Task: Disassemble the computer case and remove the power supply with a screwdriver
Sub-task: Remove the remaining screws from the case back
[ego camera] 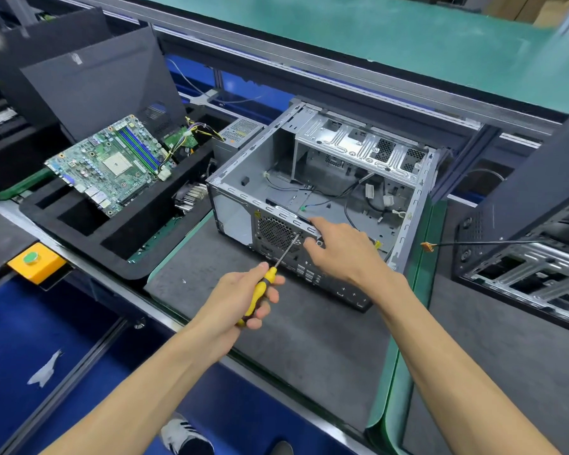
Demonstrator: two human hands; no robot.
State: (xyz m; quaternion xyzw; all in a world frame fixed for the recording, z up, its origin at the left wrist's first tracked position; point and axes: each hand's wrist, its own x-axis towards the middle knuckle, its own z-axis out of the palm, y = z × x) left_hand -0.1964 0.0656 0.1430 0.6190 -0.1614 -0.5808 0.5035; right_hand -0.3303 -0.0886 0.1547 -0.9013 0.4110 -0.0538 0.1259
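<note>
An open grey computer case [418, 198] lies on its side on a dark mat, with loose cables inside. My left hand [243, 297] grips a yellow-and-black screwdriver [263, 287]; its shaft tip touches the rear panel beside the round fan grille [275, 233]. My right hand [342, 251] rests on the case's near rear edge, its fingers curled over the metal rim. A grey power supply [235, 134] with yellow and black wires sits outside the case, behind its far left corner.
A black foam tray [79, 221] at left holds a green motherboard [112, 162], and a dark side panel [89, 80] leans behind it. A second case [532, 274] lies at right. A yellow box with a green button [35, 261] sits on the bench edge.
</note>
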